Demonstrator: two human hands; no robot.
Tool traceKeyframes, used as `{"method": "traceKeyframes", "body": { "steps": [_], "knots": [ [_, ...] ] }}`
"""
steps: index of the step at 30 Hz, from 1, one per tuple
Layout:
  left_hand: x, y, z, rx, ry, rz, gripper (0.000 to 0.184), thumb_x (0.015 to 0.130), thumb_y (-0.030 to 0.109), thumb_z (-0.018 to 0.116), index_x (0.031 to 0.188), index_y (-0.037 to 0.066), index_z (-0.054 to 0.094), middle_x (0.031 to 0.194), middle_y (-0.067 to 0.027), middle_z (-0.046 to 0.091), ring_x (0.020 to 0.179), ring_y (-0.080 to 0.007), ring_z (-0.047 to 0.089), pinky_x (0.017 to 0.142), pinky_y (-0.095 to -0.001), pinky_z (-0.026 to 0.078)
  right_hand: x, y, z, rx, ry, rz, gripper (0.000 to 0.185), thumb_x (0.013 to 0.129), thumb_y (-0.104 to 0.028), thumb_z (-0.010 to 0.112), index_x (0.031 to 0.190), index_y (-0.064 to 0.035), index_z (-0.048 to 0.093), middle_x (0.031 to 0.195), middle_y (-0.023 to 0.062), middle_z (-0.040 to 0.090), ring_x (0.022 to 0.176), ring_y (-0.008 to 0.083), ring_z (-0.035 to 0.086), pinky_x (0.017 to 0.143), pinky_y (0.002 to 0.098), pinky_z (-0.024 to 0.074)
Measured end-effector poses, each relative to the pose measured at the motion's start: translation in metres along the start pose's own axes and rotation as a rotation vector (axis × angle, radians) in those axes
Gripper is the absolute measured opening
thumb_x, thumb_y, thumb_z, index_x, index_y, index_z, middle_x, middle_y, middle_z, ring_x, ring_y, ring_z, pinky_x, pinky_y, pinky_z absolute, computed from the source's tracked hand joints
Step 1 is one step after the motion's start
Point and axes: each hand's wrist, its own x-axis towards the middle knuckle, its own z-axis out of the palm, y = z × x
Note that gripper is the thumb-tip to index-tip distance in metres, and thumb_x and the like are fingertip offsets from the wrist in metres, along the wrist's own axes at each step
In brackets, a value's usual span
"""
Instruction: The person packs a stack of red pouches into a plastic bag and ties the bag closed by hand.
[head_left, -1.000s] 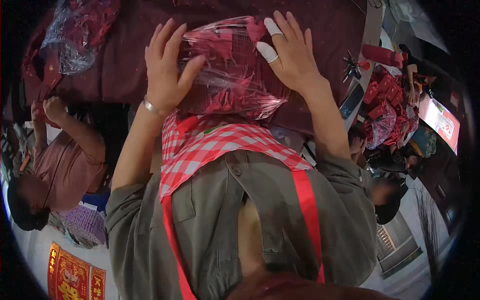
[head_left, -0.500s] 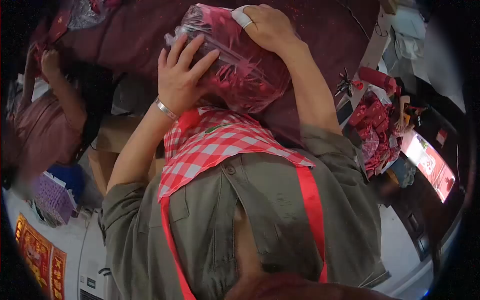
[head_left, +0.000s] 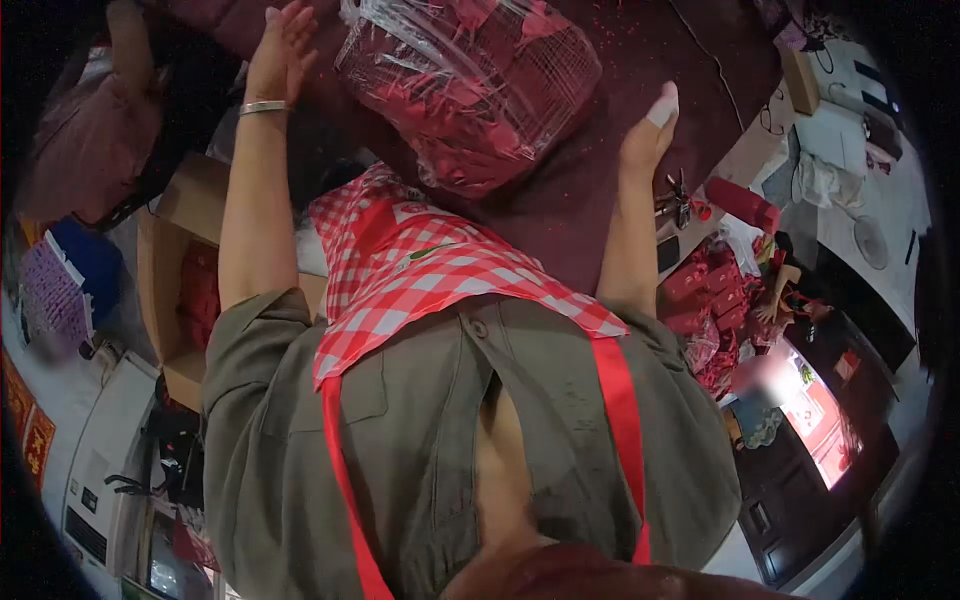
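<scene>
A clear plastic bag packed with red items (head_left: 470, 95) lies on the dark red cloth-covered table (head_left: 570, 225) in front of me. My left hand (head_left: 282, 55), with a silver bracelet at the wrist, is raised off the bag's left side, fingers stretched and holding nothing. On the other side, my right hand (head_left: 650, 135) is apart from the bag, seen edge-on with fingers extended. White wrapping covers one of its fingertips. What exactly the red items are cannot be made out through the shiny plastic.
At left stands an open cardboard box (head_left: 160, 290) with red contents, near another person (head_left: 90, 150). To the right are a red roll (head_left: 742, 205), a pile of red packets (head_left: 715, 290) and another person's hand (head_left: 775, 300). A thin cord (head_left: 715, 65) crosses the table.
Both my hands have let go of the bag and spread apart, left hand leftward and right hand rightward. The bag sits slightly higher in view.
</scene>
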Motion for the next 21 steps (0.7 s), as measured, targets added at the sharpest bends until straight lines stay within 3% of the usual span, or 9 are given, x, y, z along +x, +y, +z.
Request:
{"method": "traceKeyframes", "body": {
  "steps": [4, 5, 6, 9, 13, 15, 19, 20, 21],
  "knots": [
    [-0.022, 0.005, 0.052, -0.153, 0.098, -0.157, 0.076, 0.088, 0.061, 0.037, 0.142, 0.009, 0.023, 0.144, -0.0109, 0.029, 0.134, -0.0251, 0.025, 0.107, -0.0428, 0.024, -0.036, -0.020, 0.028, 0.413, 0.220, 0.548, 0.070, 0.091, -0.052, 0.030, 0.138, 0.0001, 0.029, 0.144, 0.0126, 0.028, 0.130, 0.0266, 0.029, 0.106, 0.0365, 0.0215],
    [-0.023, -0.001, 0.052, -0.149, 0.103, -0.165, 0.076, 0.088, 0.061, 0.037, 0.142, 0.009, 0.023, 0.144, -0.0109, 0.029, 0.134, -0.0251, 0.025, 0.107, -0.0428, 0.024, -0.043, -0.028, 0.052, 0.330, -0.006, 0.467, 0.073, 0.090, -0.057, 0.032, 0.137, -0.0016, 0.031, 0.141, 0.0112, 0.032, 0.127, 0.0267, 0.031, 0.105, 0.0349, 0.0231],
    [-0.023, -0.010, 0.049, -0.167, 0.108, -0.214, 0.069, 0.089, 0.055, 0.040, 0.139, 0.010, 0.030, 0.140, -0.0094, 0.035, 0.128, -0.0235, 0.032, 0.105, -0.0403, 0.028, -0.056, -0.043, 0.080, 0.592, 0.080, 0.676, 0.077, 0.088, -0.062, 0.033, 0.137, -0.0024, 0.033, 0.138, 0.0104, 0.037, 0.123, 0.0271, 0.036, 0.104, 0.0347, 0.0255],
    [-0.016, 0.008, 0.048, -0.311, 0.123, -0.533, 0.055, 0.089, 0.038, 0.053, 0.135, 0.013, 0.039, 0.132, -0.0053, 0.046, 0.117, -0.0194, 0.047, 0.098, -0.0343, 0.037, -0.039, -0.051, 0.074, 0.440, -0.091, 0.747, 0.075, 0.090, -0.061, 0.029, 0.136, -0.0018, 0.034, 0.136, 0.0109, 0.039, 0.119, 0.0266, 0.041, 0.102, 0.0361, 0.0299],
    [0.006, -0.035, -0.004, -0.434, -0.312, -0.154, 0.064, 0.085, 0.023, 0.059, 0.140, 0.009, 0.029, 0.133, -0.0054, 0.043, 0.118, -0.0199, 0.046, 0.098, -0.0320, 0.036, -0.043, -0.023, 0.044, 0.080, -0.181, 0.335, 0.066, 0.094, -0.050, 0.031, 0.132, 0.0030, 0.037, 0.130, 0.0154, 0.044, 0.116, 0.0258, 0.046, 0.098, 0.0358, 0.0363],
    [0.004, -0.026, 0.007, -0.356, -0.370, -0.151, 0.059, 0.086, 0.012, 0.056, 0.139, 0.008, 0.030, 0.134, -0.0048, 0.043, 0.119, -0.0173, 0.044, 0.099, -0.0300, 0.035, -0.050, -0.009, 0.027, -0.017, -0.150, 0.525, 0.063, 0.095, -0.048, 0.033, 0.130, 0.0044, 0.039, 0.128, 0.0157, 0.046, 0.114, 0.0245, 0.047, 0.097, 0.0353, 0.0370],
    [0.009, -0.034, 0.025, -0.282, -0.194, -0.144, 0.044, 0.088, 0.014, 0.058, 0.130, 0.006, 0.046, 0.123, -0.0025, 0.053, 0.110, -0.0115, 0.050, 0.094, -0.0271, 0.040, -0.063, 0.093, -0.032, -0.195, -0.419, 0.119, 0.048, 0.096, -0.034, 0.038, 0.116, 0.0068, 0.050, 0.111, 0.0129, 0.057, 0.099, 0.0204, 0.055, 0.084, 0.0309, 0.0442],
    [0.011, -0.041, 0.027, -0.297, -0.190, -0.148, 0.044, 0.088, 0.014, 0.058, 0.130, 0.006, 0.046, 0.123, -0.0025, 0.053, 0.110, -0.0115, 0.050, 0.094, -0.0271, 0.040, -0.078, 0.053, -0.004, 0.109, -0.301, 0.535, 0.047, 0.096, -0.032, 0.036, 0.127, 0.0017, 0.042, 0.125, 0.0124, 0.048, 0.110, 0.0265, 0.050, 0.090, 0.0381, 0.0441],
    [0.012, -0.046, 0.029, -0.214, -0.133, -0.017, 0.040, 0.089, 0.015, 0.058, 0.127, 0.006, 0.049, 0.119, -0.0017, 0.055, 0.108, -0.0106, 0.051, 0.093, -0.0261, 0.040, -0.083, 0.042, 0.004, 0.093, -0.303, 0.534, 0.047, 0.096, -0.032, 0.036, 0.127, 0.0017, 0.042, 0.125, 0.0124, 0.048, 0.110, 0.0265, 0.050, 0.090, 0.0381, 0.0441]
  ]
}}
